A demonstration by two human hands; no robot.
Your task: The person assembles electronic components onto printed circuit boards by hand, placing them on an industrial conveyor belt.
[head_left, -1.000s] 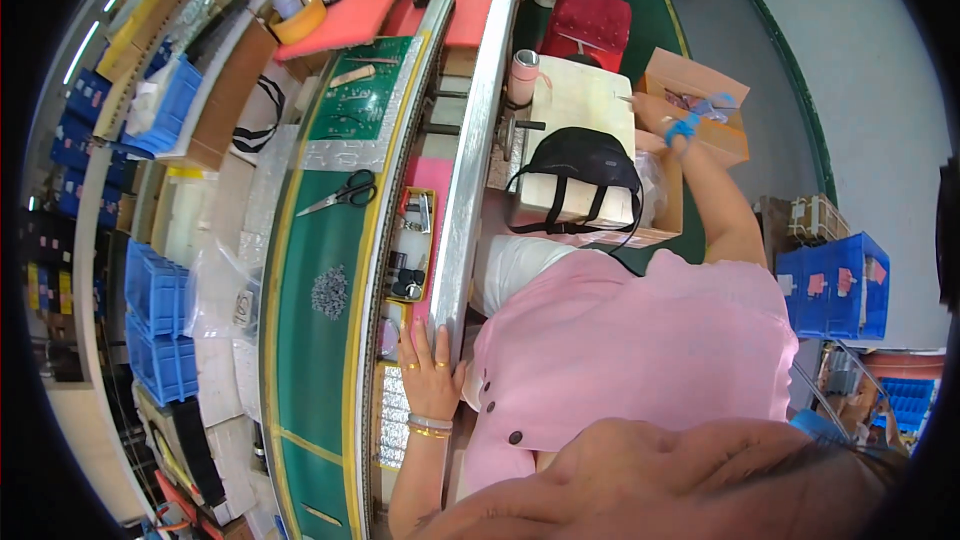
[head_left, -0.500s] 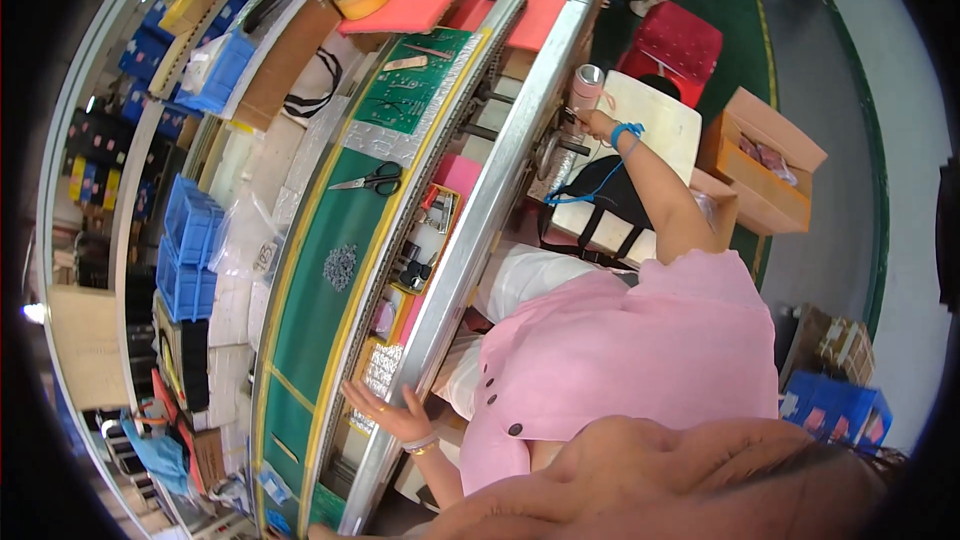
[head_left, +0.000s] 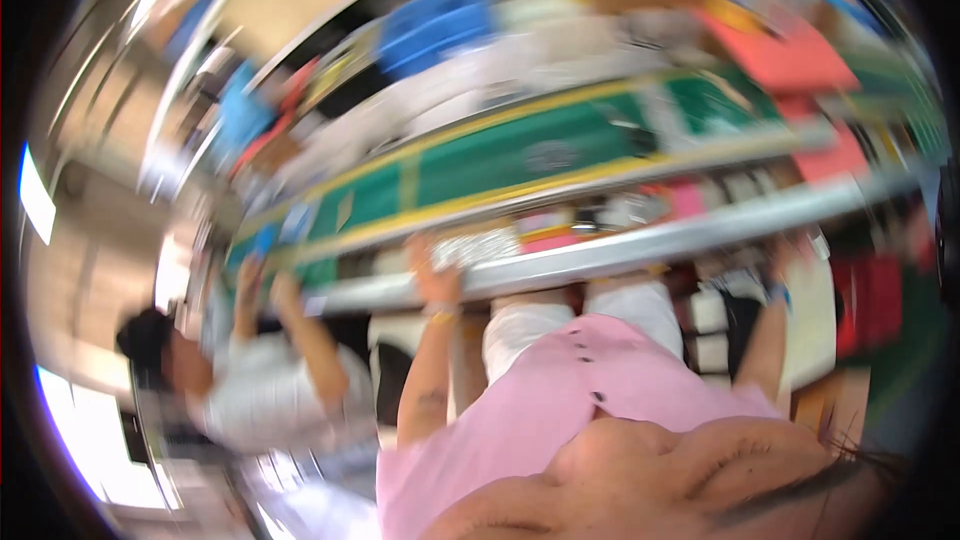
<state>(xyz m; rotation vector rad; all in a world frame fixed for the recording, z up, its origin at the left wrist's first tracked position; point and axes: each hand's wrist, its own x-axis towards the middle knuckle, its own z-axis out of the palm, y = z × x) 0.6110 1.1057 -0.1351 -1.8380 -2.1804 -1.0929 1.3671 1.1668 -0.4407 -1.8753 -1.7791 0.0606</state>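
Motion smears this view. My left hand (head_left: 436, 278) rests at the long metal rail (head_left: 620, 261), fingers stretched out toward a silvery padded sheet (head_left: 480, 248), with nothing visible in it. Beyond the rail, on the green work surface (head_left: 470, 162), lies a heap of small grey parts (head_left: 551, 154). Black-handled scissors (head_left: 634, 136) are beside that heap, to its right. My right hand (head_left: 792, 258) is out to the right, just below the rail near a pale seat-like board (head_left: 812, 325). Its fingers are too blurred to read.
A co-worker (head_left: 275, 395) sits at my left, both hands raised to the line. Blue bins (head_left: 435, 25) stand behind the work surface. A red board (head_left: 785, 52) juts out at the far right. A red stool (head_left: 868, 302) and a cardboard box (head_left: 840, 395) are at my right.
The view has swung round to the left, so the line now runs across it and the co-worker appears. My right hand, earlier closed by a pink tumbler, is now a blur.
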